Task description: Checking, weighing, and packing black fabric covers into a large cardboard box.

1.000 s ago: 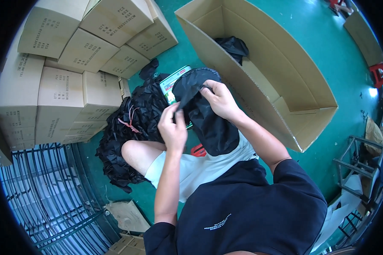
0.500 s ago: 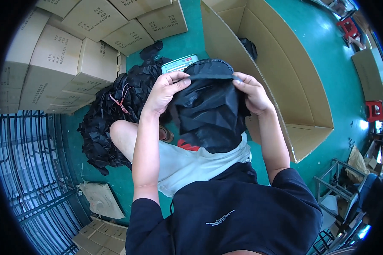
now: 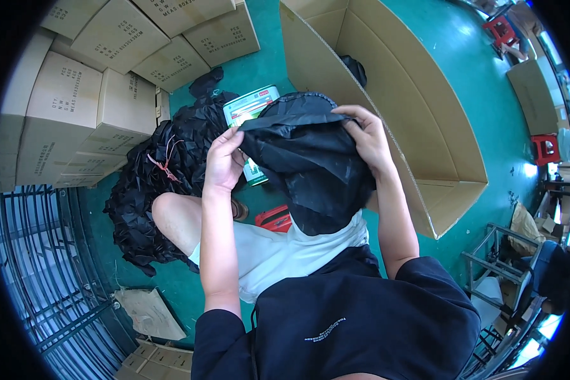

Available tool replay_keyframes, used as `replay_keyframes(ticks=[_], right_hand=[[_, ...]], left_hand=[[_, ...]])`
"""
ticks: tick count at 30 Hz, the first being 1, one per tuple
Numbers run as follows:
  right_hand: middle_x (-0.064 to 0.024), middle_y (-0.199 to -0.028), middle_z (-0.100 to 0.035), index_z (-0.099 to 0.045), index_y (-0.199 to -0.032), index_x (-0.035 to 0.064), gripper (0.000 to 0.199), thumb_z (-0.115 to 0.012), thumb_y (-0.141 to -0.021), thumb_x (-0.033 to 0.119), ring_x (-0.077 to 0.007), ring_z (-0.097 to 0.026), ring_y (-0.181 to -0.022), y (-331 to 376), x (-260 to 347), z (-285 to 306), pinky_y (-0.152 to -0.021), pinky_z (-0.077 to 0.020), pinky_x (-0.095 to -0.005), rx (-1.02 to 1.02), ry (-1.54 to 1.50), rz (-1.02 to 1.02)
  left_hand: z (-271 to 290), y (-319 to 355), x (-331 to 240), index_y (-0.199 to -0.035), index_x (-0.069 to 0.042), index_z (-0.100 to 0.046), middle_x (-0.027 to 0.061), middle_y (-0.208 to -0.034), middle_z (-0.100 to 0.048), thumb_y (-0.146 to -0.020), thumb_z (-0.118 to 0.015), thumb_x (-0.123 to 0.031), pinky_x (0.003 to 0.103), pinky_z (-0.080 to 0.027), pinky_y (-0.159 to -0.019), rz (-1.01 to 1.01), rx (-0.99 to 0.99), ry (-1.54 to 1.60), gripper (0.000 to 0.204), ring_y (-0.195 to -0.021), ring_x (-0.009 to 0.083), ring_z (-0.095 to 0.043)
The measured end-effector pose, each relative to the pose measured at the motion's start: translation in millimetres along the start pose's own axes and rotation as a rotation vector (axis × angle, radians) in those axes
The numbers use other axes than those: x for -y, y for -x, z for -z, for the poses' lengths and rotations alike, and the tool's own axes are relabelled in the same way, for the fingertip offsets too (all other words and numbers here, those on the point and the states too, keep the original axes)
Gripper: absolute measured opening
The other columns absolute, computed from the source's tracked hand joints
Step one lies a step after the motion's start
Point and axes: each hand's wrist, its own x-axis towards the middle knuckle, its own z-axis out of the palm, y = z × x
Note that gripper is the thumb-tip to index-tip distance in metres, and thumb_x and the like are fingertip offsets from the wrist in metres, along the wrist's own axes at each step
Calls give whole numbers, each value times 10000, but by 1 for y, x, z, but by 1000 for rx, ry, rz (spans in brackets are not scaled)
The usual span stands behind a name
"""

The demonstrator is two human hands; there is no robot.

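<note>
A black fabric piece [image 3: 316, 174], shaped like a soft bag with a round, seamed end, is stretched between my hands above my lap. My left hand [image 3: 225, 158] pinches the left end of its edge. At the right end of the same edge, my right hand [image 3: 368, 139] grips with thumb and fingers. Folds hang down over my light shorts. A crumpled heap of similar black fabric [image 3: 149, 209] lies to the left, with a pink tie string [image 3: 163, 166] on it. Behind the held piece is a partly hidden white-and-green box [image 3: 253, 99].
A large open cardboard carton [image 3: 418, 101] stands at the right, some black fabric [image 3: 354, 69] inside it. Stacked cartons [image 3: 123, 38] fill the far left. On the green floor sits a red object [image 3: 274, 218]. Red stools [image 3: 544, 149] and a metal frame [image 3: 497, 253] are farther right.
The fabric's edge, level before, now slants, as my left hand moved lower and left and my right slightly up. More of the white-and-green box and red object shows.
</note>
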Motion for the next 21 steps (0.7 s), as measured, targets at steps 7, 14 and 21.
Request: replay_keyframes(ticks=[7, 14, 21], right_hand=[[-58, -948, -692, -668, -1129, -32, 231, -590, -971, 117, -107, -621, -883, -15, 1, -3, -830, -484, -230, 36, -309, -196], [-67, -654, -612, -673, -875, -118, 511, -558, -989, 367, -155, -573, -671, -59, -26, -16, -676, -464, -331, -248, 49, -302], [-278, -854, -691, -641, -926, -153, 556, -514, -941, 388, -321, -686, -850, -76, -74, -7, -822, -491, -399, -237, 387, -355]], left_hand=[[-25, -20, -27, -1239, 54, -572, 196, -1216, -647, -1029, -466, -259, 429, -507, -982, 154, 153, 290, 392, -1109, 284, -645], [-4, -76, -25, -1119, 30, -648, 132, -1043, -704, -945, -652, -243, 364, -576, -814, 106, -237, -117, 324, -904, 234, -703], [50, -103, 18, -1108, -10, -673, 92, -1006, -712, -916, -686, -284, 329, -557, -765, 86, -322, -447, 335, -861, 182, -690]])
